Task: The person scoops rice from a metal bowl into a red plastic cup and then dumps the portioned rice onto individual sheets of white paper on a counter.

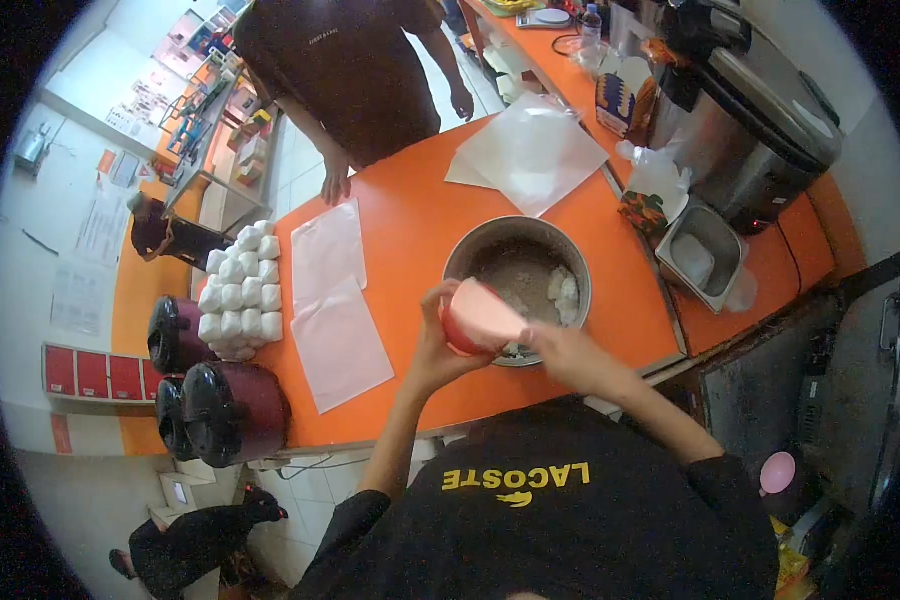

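Observation:
My left hand [439,352] is wrapped around a small red bowl [461,341], held tilted over the near rim of a metal pot. In my right hand [570,356] is a pale pink paddle [487,313], probably a rice paddle; its blade lies across the mouth of the bowl and hides what is inside. The metal pot [457,259] stands on the orange table [405,247]. White clumps that look like cooked rice [565,292] cling to its right side, and residue coats its bottom.
White wrapped bundles [244,292] are stacked at the left, behind dark red rice cookers [240,412]. Paper sheets [341,341] lie left of the pot, more paper [532,154] beyond it. Right are a metal pan [701,255] and a large cooker [750,142]. Across stands a person [345,82].

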A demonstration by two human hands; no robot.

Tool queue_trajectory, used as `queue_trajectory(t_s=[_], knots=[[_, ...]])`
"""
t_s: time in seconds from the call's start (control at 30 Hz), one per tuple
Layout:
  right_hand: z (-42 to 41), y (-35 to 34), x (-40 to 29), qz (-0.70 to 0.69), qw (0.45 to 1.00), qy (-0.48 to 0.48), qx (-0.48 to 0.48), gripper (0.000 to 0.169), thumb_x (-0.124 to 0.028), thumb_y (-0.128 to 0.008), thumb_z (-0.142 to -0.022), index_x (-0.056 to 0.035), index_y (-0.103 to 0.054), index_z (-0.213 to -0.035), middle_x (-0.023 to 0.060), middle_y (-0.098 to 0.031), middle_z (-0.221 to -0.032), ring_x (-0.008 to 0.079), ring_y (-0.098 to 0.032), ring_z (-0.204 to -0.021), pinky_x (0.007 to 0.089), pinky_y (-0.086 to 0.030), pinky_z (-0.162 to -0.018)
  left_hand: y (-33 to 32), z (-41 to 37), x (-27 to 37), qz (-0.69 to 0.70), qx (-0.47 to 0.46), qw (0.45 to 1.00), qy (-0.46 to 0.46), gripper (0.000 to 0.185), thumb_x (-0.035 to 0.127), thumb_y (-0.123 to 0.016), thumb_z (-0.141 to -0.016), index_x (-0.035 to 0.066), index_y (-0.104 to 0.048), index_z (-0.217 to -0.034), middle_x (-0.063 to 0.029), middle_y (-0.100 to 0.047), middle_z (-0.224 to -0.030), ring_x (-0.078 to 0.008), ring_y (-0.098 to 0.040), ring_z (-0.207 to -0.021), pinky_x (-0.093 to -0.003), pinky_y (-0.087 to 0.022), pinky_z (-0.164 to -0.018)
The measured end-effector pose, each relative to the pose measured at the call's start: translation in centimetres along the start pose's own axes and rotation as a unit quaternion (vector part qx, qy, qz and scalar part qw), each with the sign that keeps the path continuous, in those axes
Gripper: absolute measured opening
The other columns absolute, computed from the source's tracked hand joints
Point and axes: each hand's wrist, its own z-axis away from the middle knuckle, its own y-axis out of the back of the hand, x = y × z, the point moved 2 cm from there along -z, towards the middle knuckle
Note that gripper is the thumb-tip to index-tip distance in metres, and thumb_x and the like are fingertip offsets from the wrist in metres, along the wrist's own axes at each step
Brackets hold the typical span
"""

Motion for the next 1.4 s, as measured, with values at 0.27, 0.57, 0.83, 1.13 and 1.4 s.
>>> queue_trajectory(t_s=[0.27,0.57,0.83,1.13,1.4], knots=[[-0.4,-2.5,2.2,0.144,0.984,-0.040,0.098,0.029,-0.031,-0.042,-0.092,-0.0035,-0.052,-0.094,0.0264,-0.057,-0.068,0.0449,-0.058,-0.066,0.0563,-0.045,-0.064,1.1,0.1,-0.9,0.061,-0.005,0.998,0.026,0.094,0.014,-0.086,-0.053,0.012,-0.021,-0.121,-0.0128,-0.035,-0.122,-0.0268,-0.040,-0.119,-0.0397,-0.039,-0.098],[-5.0,-7.7,-1.9,-0.004,0.993,-0.034,0.113,0.036,-0.036,-0.045,-0.092,-0.0060,-0.055,-0.108,0.0207,-0.055,-0.108,0.0348,-0.056,-0.092,0.0435,-0.044,-0.086,9.6,6.4,-1.2,0.226,0.094,0.966,0.082,0.118,0.025,-0.090,-0.043,0.014,-0.013,-0.133,-0.0115,-0.037,-0.127,-0.0267,-0.040,-0.122,-0.0420,-0.037,-0.100],[-12.3,-25.8,-6.9,-0.696,0.599,-0.250,-0.308,0.064,-0.062,-0.037,-0.086,-0.0136,-0.043,-0.128,0.0145,-0.055,-0.117,0.0284,-0.058,-0.099,0.0394,-0.049,-0.083,22.5,18.8,-3.2,0.247,0.171,0.942,0.150,0.117,0.020,-0.085,-0.054,0.019,-0.008,-0.142,-0.0118,-0.027,-0.139,-0.0265,-0.028,-0.130,-0.0448,-0.027,-0.104],[-41.5,-30.9,-6.1,0.102,0.980,0.131,0.114,0.051,-0.043,-0.061,-0.081,-0.0089,-0.049,-0.117,0.0177,-0.057,-0.103,0.0276,-0.055,-0.099,0.0419,-0.046,-0.083,28.1,36.2,-4.1,0.171,0.360,0.838,0.372,0.066,-0.008,-0.058,-0.075,0.013,-0.034,-0.133,-0.0056,-0.048,-0.113,-0.0172,-0.050,-0.109,-0.0305,-0.041,-0.094],[-45.5,-33.5,-5.0,0.283,0.930,0.215,0.096,0.075,-0.038,-0.074,-0.064,-0.0040,-0.045,-0.124,0.0235,-0.050,-0.117,0.0385,-0.045,-0.112,0.0473,-0.038,-0.094,26.3,37.0,-4.7,0.192,0.336,0.838,0.384,0.069,0.006,-0.072,-0.070,0.012,-0.038,-0.130,-0.0076,-0.049,-0.120,-0.0199,-0.049,-0.115,-0.0361,-0.040,-0.098]])
